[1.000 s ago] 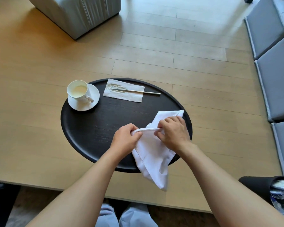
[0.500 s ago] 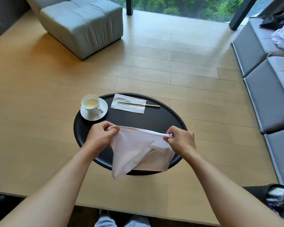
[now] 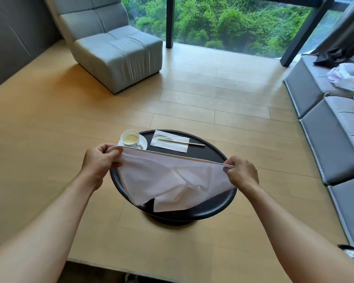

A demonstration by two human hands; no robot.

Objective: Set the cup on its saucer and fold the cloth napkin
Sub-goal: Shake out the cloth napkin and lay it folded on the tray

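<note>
Pinching the top corners of the napkin [image 3: 172, 180], the left hand [image 3: 99, 162] and right hand [image 3: 242, 172] hold it taut above the table [image 3: 223, 203]; soft, light cloth, judged best gripped along its hem.

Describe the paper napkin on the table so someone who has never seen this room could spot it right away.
Find the round black table in the middle of the wooden floor. At its far edge, right of the white cup on its saucer, lies the paper napkin. Unlike the cloth napkin held up in both hands, it lies flat with a slim metal utensil across it.
</note>
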